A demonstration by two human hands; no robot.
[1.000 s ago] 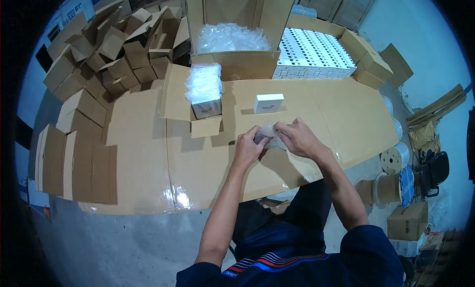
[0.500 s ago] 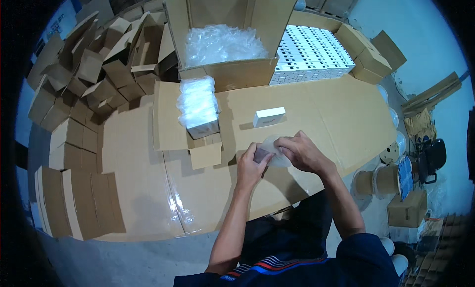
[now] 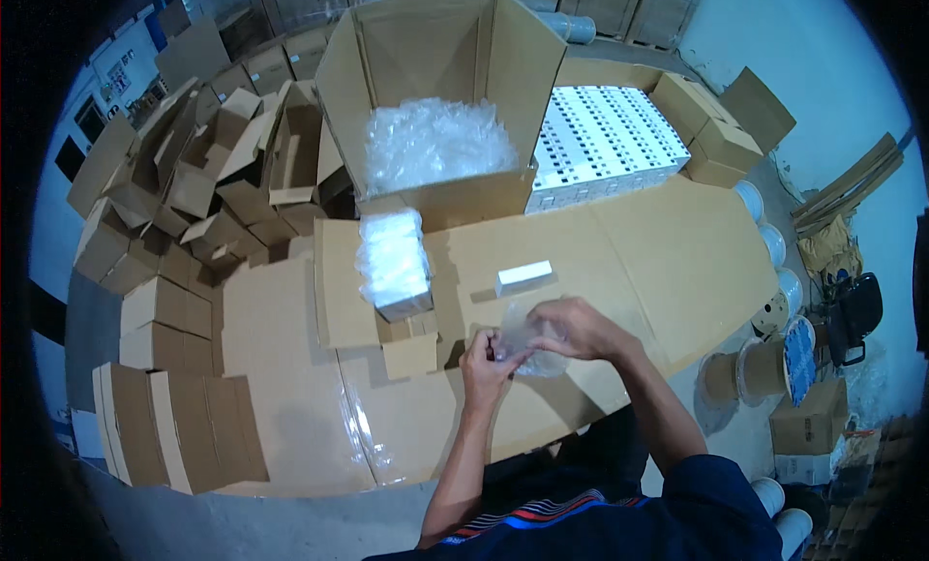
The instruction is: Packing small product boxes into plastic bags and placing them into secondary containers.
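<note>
Both hands meet over the cardboard-covered table (image 3: pixel 290 387), and between them is a clear plastic bag (image 3: pixel 534 346) that looks thin, shiny and crinkly. The left hand (image 3: pixel 487 362) pinches one side of the bag, and the right hand (image 3: pixel 573 327) curls over the top of it and holds it too. Something small may sit inside the bag, but the hands hide it, so what it is cannot be told. Compared with a second ago, the hands have stayed at almost the same spot near the table's front edge, and the head has tipped so that the big box at the back shows much larger now. The bag seems more bunched up between the fingers than it did before, so the wrapping work looks to be under way and not done. Just beyond the hands lies a small white box (image 3: pixel 524 277), long and flat with sharp corners, resting alone on the brown cardboard. To the left of it stands a small open carton (image 3: pixel 406 321) with a stack of clear-wrapped white packs (image 3: pixel 392 259) poking out of the top. Behind that is a big open cardboard box (image 3: pixel 440 96) filled with fluffy-looking clear plastic bags (image 3: pixel 435 145). To its right, a flat carton holds tidy rows of small white boxes (image 3: pixel 605 140). On the left, many empty brown cartons (image 3: pixel 203 174) lie heaped in a messy pile.
</note>
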